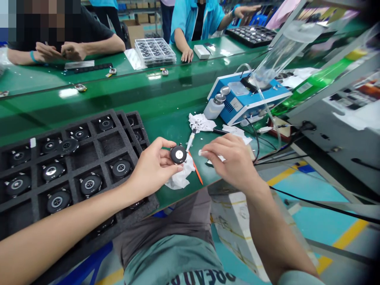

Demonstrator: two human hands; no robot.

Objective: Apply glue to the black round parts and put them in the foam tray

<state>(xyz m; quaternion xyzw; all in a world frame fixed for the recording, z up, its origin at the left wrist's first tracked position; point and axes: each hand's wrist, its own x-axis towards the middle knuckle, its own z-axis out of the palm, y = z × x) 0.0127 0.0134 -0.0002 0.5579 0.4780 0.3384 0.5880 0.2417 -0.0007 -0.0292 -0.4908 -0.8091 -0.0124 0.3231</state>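
Note:
Between the thumb and fingers of my left hand (156, 168) is a round black watch body (178, 154), with a pale disc at its centre. My right hand (231, 160) pinches a small white piece (200, 152) just right of the watch body, not touching it. A syringe (190, 139) lies behind the watch body, its tip on crumpled white tissue (202, 122). An orange stick (196, 170) rests on the green table between my hands, beside more tissue (180, 178). The black foam tray (99, 159) on the left holds several watch bodies.
A blue machine (234, 105) and a metal-capped bottle (214, 106) stand at the back right, with cables near my right hand. A green bottle (317, 87) leans farther right. Across the table are two people, a clear compartment box (155, 50) and another black tray (251, 35).

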